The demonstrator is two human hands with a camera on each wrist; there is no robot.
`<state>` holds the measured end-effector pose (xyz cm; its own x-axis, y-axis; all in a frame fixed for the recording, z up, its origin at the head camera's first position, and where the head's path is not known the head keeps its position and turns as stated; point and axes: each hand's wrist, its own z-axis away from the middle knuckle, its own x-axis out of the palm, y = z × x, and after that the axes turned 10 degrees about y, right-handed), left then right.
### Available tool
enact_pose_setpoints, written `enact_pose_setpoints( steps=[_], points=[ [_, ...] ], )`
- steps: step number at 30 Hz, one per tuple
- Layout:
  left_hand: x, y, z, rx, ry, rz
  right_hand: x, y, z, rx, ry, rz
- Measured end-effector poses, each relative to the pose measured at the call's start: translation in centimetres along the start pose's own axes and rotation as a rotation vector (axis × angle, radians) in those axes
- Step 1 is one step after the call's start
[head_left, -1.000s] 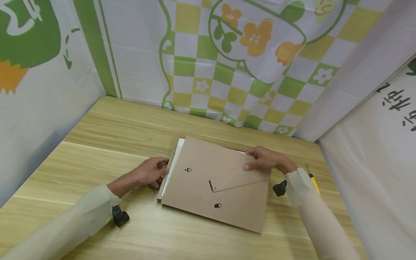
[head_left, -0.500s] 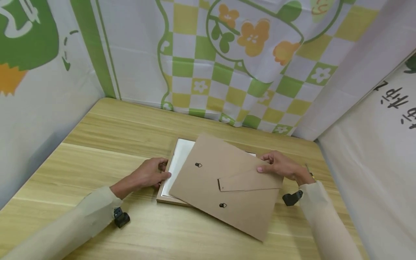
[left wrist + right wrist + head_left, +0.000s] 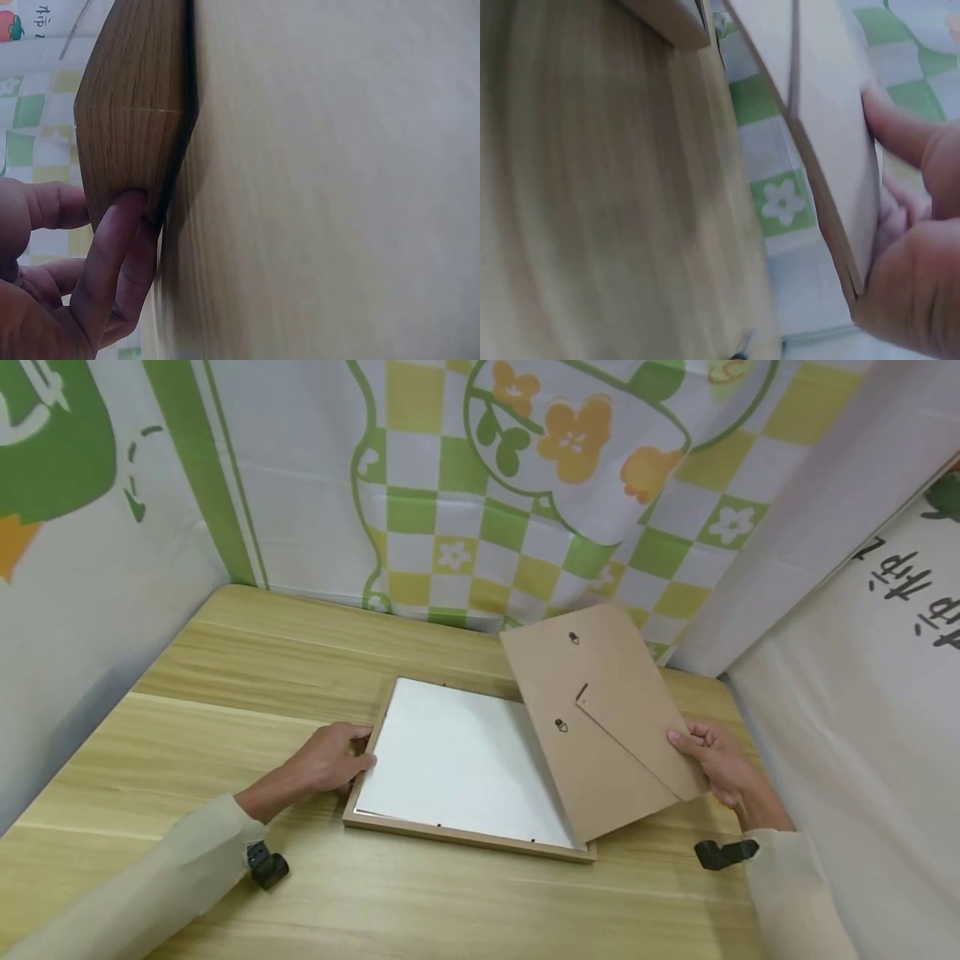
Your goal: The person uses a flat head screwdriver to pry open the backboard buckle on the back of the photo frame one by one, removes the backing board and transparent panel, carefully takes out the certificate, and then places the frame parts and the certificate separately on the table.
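Note:
A wooden picture frame [image 3: 468, 839] lies back side up on the table, with a white sheet [image 3: 457, 760] inside it. At its left edge, my left hand [image 3: 330, 758] grips the rim; the left wrist view shows the thumb and fingers on either side of the frame's wooden edge [image 3: 127, 142]. My right hand [image 3: 723, 764] pinches the brown backing board [image 3: 600, 735] by its right corner, thumb on the near face. The board is tilted up above the frame's right part and hides it. Two hanging rings and a stand flap [image 3: 622, 756] show on the board.
The wooden table [image 3: 225, 710] runs back to a green-and-yellow checked curtain [image 3: 480, 527]. White printed sheets hang at the left and right. A thin metal shaft [image 3: 745, 343] shows at the bottom of the right wrist view.
My right hand has lifted and turned the backing board off the frame, up and to the right, uncovering the white sheet. My left hand stays at the frame's left edge.

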<state>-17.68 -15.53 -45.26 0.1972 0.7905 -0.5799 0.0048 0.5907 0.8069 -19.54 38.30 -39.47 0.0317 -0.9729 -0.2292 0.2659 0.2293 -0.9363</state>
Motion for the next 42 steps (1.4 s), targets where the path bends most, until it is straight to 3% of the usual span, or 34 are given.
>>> enact_pose_setpoints(
  steps=[7, 11, 17, 23, 28, 37, 42],
  points=[
    [-0.9, -0.6, 0.2, 0.005, -0.003, -0.043, -2.0, 2.3, 1.7, 0.107, 0.258, 0.024],
    [-1.2, -0.9, 0.3, 0.0, -0.013, -0.031, -2.4, 3.5, 2.6, 0.147, 0.336, 0.079],
    [-1.6, -1.0, 0.5, -0.011, -0.024, -0.006, -2.5, 5.2, 3.2, 0.181, 0.394, 0.185],
    [-1.9, -1.1, 0.7, -0.011, -0.023, -0.013, -1.9, 6.5, 3.3, 0.2, 0.398, 0.134],
    [-2.0, -1.3, 0.7, -0.008, -0.031, -0.01, -1.5, 6.9, 3.5, 0.244, 0.411, 0.188],
    [-2.1, -1.4, 0.7, -0.009, -0.032, 0.004, -1.4, 7.1, 3.4, 0.242, 0.389, 0.374],
    [-2.1, -1.3, 0.8, -0.014, -0.033, -0.007, -1.2, 6.9, 3.6, 0.171, 0.479, 0.595]
  ],
)
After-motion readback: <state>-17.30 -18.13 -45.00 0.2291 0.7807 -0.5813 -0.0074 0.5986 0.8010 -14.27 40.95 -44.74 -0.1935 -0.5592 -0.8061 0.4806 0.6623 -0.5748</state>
